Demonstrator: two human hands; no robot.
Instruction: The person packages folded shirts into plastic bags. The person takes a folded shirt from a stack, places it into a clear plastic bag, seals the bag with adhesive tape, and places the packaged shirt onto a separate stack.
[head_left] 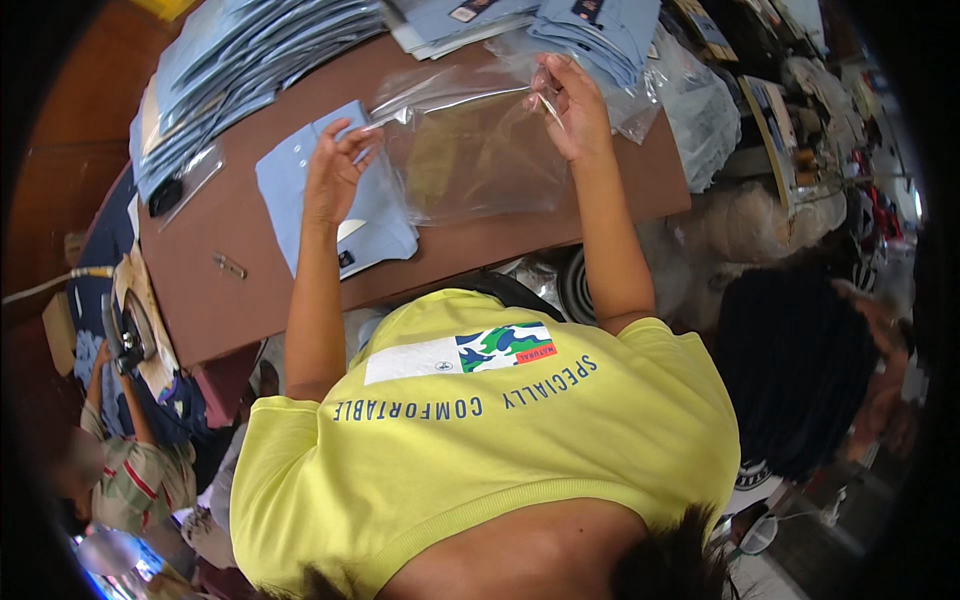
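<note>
Toward twelve o'clock, above the flat brown table (200, 290), a glossy, crinkled clear plastic bag (480, 150) stretches between both hands. The left hand (335, 175) has its fingers curled nearly closed on the bag's ten-o'clock edge; the right hand (580, 115) pinches its two-o'clock corner. At nine o'clock from the bag, beneath the left hand, lies a folded blue shirt (283, 205); at ten, a layered shirt stack (255, 60).

folded shirt (285, 190) partly hidden, shirt stack (240, 65) cropped

Shirt (378, 208) on table (225, 315), left of bag (475, 160)
</note>
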